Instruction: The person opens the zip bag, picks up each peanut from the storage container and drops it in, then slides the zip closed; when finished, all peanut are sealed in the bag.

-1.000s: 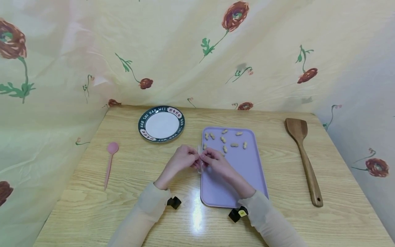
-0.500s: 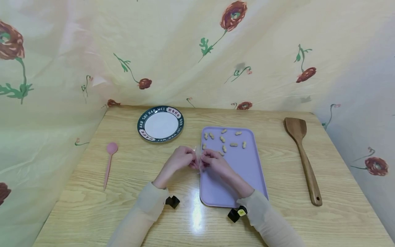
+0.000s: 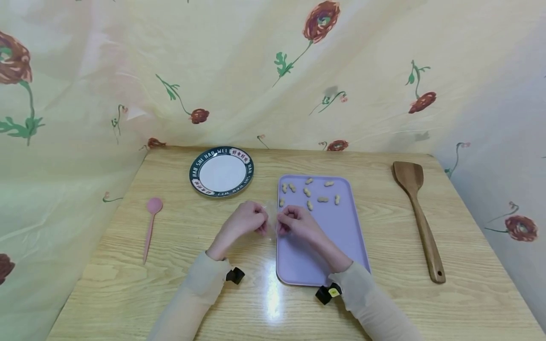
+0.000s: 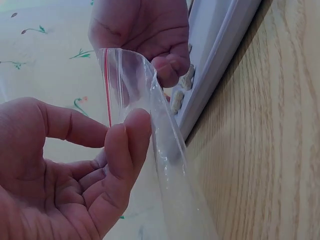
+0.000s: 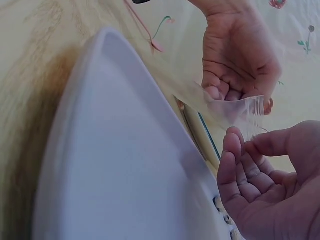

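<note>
A clear plastic zip bag (image 4: 172,165) with a red line along its zip edge is stretched between both hands. My left hand (image 3: 247,219) pinches one side of it between thumb and fingertips, just left of the tray's edge. The other side is pinched by the thumb and fingers of my right hand (image 3: 302,223), over the left part of the lilac tray (image 3: 324,244). No contents show in the bag. Several peanuts in their shells, such as one peanut (image 3: 323,199), lie scattered at the tray's far end.
Behind my left hand stands a round plate (image 3: 223,174) with a dark lettered rim. A pink spoon (image 3: 155,205) lies at the left of the wooden table (image 3: 192,227). At the right is a wooden spatula (image 3: 409,176). Flower-patterned cloth hangs behind.
My left hand has moved a little to the left, away from the right hand. The bag between them is spread wider. Tray, peanuts and plate stay where they were.
</note>
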